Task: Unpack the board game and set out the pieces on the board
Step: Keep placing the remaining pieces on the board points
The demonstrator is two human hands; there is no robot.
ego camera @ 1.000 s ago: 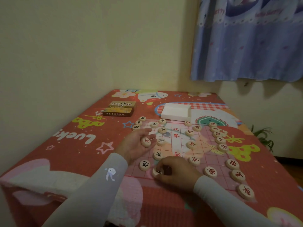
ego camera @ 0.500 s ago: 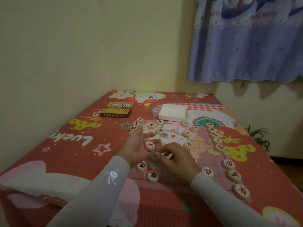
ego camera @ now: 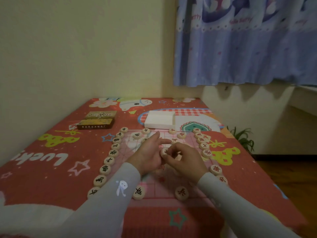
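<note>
Your left hand (ego camera: 147, 155) lies palm-up over the middle of the xiangqi board (ego camera: 159, 189), fingers loosely spread, with one wooden disc (ego camera: 165, 151) resting at its fingertips. Your right hand (ego camera: 184, 160) has thumb and forefinger pinched on that same disc; whether the left carries more pieces, you cannot tell from here. Black-lettered discs run down the board's left edge (ego camera: 109, 160), red-lettered ones down the right (ego camera: 206, 153), a few soldiers already on the grid. The dark game box (ego camera: 97, 120) and its white inner tray (ego camera: 160, 120) sit beyond the board.

Step in hand, judged: take the disc from the palm. Read its character and colour first, lift clear of the palm, set it flat on a line intersection, without brushing the soldier (ego camera: 181, 193) near your wrist.
</note>
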